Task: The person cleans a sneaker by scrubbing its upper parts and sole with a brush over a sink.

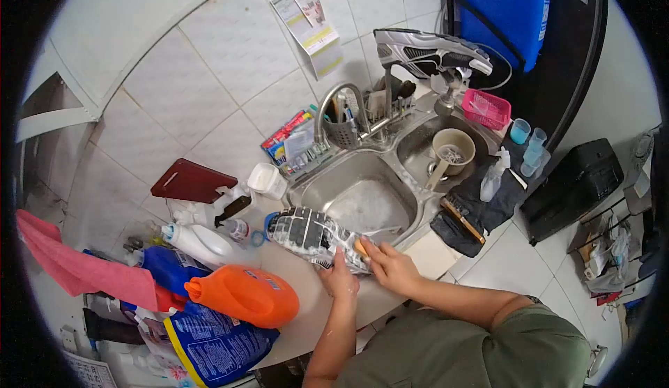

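Note:
A shoe (304, 233) lies sole up at the front edge of the sink, its black and grey tread streaked with white suds. My left hand (341, 278) grips it by the near side, close to one end. In my right hand (391, 268) is a small tan scrub brush (362, 247), pressed against the same end of the shoe; its bristles are hidden. Just beyond the shoe is the left sink basin (369, 196), wet and foamy. The other shoe (432, 50), grey and black, rests up behind the right basin.
A beige dipper (453, 149) sits in the right basin. An orange jug (247, 295), a white bottle (198, 245) and a blue pouch (216, 346) crowd the left counter. On the right, a wooden-backed brush (461, 219) and a spray bottle (493, 179) lie on dark cloth.

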Demonstrator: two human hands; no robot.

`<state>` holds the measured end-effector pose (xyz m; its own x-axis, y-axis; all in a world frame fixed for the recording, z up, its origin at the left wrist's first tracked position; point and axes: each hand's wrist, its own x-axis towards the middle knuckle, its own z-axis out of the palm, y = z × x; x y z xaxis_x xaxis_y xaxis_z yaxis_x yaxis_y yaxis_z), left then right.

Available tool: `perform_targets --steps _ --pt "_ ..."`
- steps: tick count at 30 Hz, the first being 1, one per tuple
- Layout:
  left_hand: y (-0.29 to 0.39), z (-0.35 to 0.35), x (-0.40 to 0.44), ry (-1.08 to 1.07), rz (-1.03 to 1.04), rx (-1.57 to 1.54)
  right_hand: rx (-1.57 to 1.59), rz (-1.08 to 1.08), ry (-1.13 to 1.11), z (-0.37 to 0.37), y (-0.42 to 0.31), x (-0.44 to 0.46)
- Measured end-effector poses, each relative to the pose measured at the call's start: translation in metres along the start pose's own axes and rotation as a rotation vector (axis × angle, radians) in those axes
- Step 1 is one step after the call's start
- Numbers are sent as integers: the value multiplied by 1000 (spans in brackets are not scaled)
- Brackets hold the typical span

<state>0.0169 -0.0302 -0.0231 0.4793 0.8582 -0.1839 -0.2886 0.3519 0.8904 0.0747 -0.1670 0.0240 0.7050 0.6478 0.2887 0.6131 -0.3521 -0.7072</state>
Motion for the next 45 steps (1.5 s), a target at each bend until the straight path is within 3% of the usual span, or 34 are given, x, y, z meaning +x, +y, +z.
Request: perform_targets --steps 2,4,6,8,13,16,17,20,21,24,25,28,29,32,33,36,37,40,41,44,45 --pt "19 8 -17 -8 -68 121 -28 65 14 2 3 0" --pt "22 18 -19 -60 12 10 -36 108 97 6 15 39" --pt "21 21 -20 -56 93 7 10 30 47 7 3 21" --pt "9 8 -8 3 11 -16 46 17 -21 5 -1 1" --pt "19 13 -3 89 -33 -139 -88 118 118 7 36 39" --pt "16 2 1 80 -102 -160 -48 -87 -8 17 25 12" --pt "13 0 3 49 -140 -168 -82 -83 -68 -11 -14 8" --pt "6 0 3 -13 21 -127 -141 41 45 -3 15 47" --pt "-1 0 5 -15 89 -111 -133 41 -8 -11 1 42" --pt "10 3 -2 -19 -3 -49 -98 -173 26 2 18 19" --pt "8 1 -6 -9 -12 -71 -160 54 -15 -3 27 30" --pt "9 7 3 6 -6 -160 -34 -12 57 -7 24 32" --pt "8 5 2 30 -6 -69 -72 -211 26 -1 18 21" --pt "9 9 0 21 7 -148 -166 55 -35 3 58 43" --pt "3 0 7 8 -66 -88 -170 129 36 -2 56 48" --pt "1 -1 7 -54 -92 -77 -115 -204 -1 -10 5 17" --pt "1 -6 1 -27 -102 -83 -223 -49 -115 -9 16 23" --pt "9 4 1 25 -85 -126 -189 122 -70 -17 69 57" --pt "3 4 0 -6 22 -165 -121 162 -91 -22 71 58" --pt "4 4 -5 25 -10 -120 97 -53 47 -30 57 46" --pt "6 3 -5 4 -4 -81 32 -118 -4 -33 41 38"
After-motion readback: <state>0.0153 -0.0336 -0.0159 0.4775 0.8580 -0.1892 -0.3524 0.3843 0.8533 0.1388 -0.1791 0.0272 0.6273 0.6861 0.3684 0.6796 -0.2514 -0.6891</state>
